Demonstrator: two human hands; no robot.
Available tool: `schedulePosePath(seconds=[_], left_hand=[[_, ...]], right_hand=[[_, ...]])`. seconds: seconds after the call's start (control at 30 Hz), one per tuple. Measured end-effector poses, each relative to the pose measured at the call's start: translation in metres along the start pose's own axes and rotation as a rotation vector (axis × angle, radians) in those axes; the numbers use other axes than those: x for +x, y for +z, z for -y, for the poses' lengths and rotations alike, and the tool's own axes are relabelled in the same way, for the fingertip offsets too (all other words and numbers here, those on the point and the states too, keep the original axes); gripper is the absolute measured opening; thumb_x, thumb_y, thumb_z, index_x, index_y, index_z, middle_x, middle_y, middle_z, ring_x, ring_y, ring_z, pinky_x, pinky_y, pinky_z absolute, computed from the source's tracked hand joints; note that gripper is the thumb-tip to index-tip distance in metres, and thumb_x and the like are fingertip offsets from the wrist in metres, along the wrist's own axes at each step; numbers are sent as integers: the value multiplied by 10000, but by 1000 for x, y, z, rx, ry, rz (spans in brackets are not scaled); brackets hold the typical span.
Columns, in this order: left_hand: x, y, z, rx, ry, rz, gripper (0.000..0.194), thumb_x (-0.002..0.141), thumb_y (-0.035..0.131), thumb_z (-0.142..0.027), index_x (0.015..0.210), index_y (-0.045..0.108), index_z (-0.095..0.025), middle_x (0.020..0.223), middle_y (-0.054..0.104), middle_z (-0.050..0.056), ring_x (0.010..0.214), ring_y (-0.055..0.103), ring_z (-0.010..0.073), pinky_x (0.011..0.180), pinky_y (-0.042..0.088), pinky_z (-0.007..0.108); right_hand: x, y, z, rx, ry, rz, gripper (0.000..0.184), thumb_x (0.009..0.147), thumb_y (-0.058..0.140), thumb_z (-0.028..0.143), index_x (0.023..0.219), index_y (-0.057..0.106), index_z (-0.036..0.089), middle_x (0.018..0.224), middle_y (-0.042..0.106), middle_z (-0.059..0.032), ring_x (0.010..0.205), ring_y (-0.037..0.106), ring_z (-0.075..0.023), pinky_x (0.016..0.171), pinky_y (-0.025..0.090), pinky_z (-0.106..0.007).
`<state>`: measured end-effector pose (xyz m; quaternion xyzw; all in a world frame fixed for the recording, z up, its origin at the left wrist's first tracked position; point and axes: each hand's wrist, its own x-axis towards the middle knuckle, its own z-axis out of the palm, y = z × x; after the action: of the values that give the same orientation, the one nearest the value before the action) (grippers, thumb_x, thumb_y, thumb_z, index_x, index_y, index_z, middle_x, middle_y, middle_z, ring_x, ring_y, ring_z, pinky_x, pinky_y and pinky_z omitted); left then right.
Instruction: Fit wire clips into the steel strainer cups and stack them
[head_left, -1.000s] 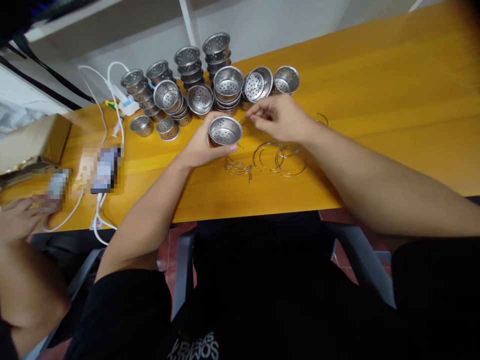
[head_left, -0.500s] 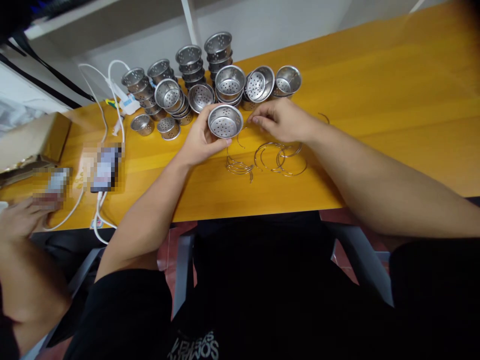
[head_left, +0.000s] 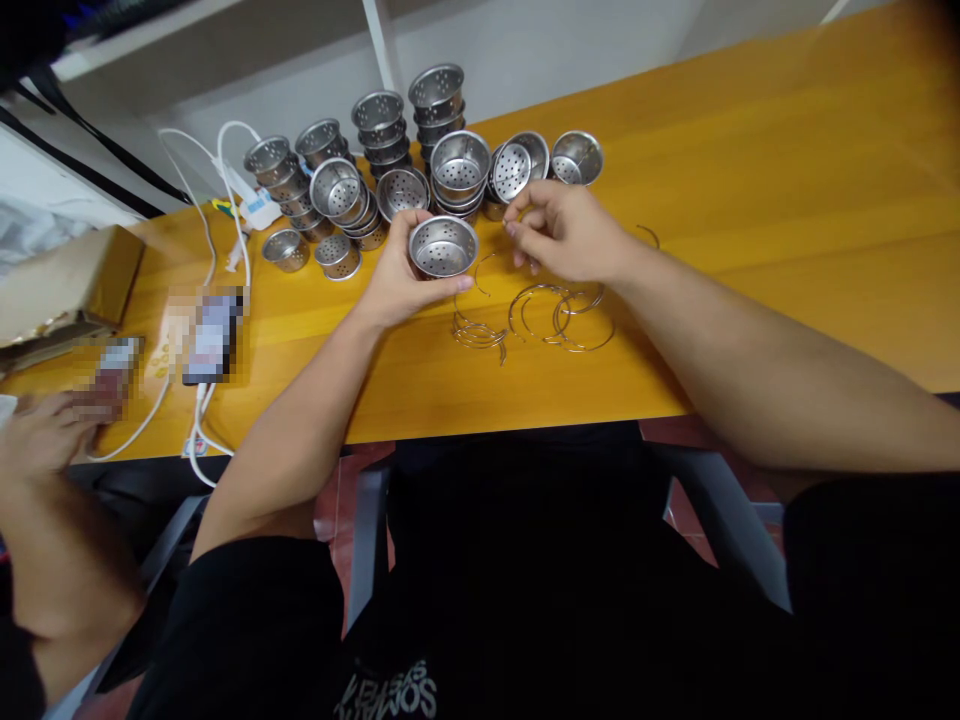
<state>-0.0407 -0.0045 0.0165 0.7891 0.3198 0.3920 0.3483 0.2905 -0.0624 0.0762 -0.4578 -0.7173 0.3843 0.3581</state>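
My left hand [head_left: 405, 272] grips a perforated metal cup [head_left: 444, 247] by its side, thumb at the front and fingers behind, with the open top tilted toward me. My right hand [head_left: 562, 232] is just right of the cup, apart from it, its thumb and fingertips drawn together in a pinch. Whatever lies between those fingertips is too small to make out. Below my hands, several thin wire rings [head_left: 574, 318] lie loose on the table, and a bunch of curved wires [head_left: 480, 335] sits to their left.
Stacks of perforated metal cups [head_left: 379, 120] stand along the back of the wooden table [head_left: 787, 200]. To the left are a blurred phone [head_left: 214, 338] with white cables, a cardboard box [head_left: 75, 285] and another person's hand [head_left: 45, 430] at a second blurred device.
The cup in my left hand has shifted slightly left and down. My right hand has drawn a little away from it, its fingers curled more.
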Motion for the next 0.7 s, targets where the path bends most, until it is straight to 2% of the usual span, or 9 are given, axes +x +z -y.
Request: schedulePosePath(seconds=[0.17, 0.27, 0.43, 0.6, 0.7], left_hand=[[1, -6, -4, -30, 90, 14, 1399, 642, 1063, -1163, 1711, 659, -355, 1662, 765, 159, 1658, 764, 485, 1399, 668, 681], [0, -6, -12, -83, 87, 23, 1324, 742, 1024, -1125, 1772, 656, -379, 1724, 759, 170, 1630, 788, 463, 1387, 694, 672], [0, -4, -20, -49, 40, 9, 1486, 618, 1047, -1184, 1777, 638, -348, 1697, 770, 180, 1607, 793, 463, 1388, 677, 657], [-1, -1, -22, -22, -27, 22, 1538, 574, 1022, -1236, 1768, 602, -361, 1551, 809, 145, 1497, 835, 437, 1351, 672, 663], [0, -3, -22, -38, -36, 21, 1535, 556, 1026, -1239, 1753, 606, -374, 1536, 809, 139, 1489, 837, 437, 1350, 668, 668]], right_hand=[[1, -1, 0, -15, -25, -22, 752, 1013, 904, 1048, 1211, 698, 353, 825, 800, -53, 777, 724, -328, 799, 612, -539], [1, 0, 2, -22, -31, -26, 745, 1022, 896, 1043, 1190, 687, 347, 819, 797, -53, 775, 709, -314, 805, 606, -523], [-1, 0, 4, -27, -18, -43, 749, 1011, 909, 1046, 1188, 691, 352, 807, 795, -37, 789, 718, -309, 803, 606, -504], [-1, -2, 3, -30, -34, -34, 777, 1012, 877, 1093, 1194, 725, 353, 841, 825, -67, 820, 750, -331, 807, 604, -525], [-2, -2, 5, -28, -21, -33, 796, 980, 886, 1110, 1190, 718, 360, 838, 826, -62, 851, 743, -337, 831, 608, -534]])
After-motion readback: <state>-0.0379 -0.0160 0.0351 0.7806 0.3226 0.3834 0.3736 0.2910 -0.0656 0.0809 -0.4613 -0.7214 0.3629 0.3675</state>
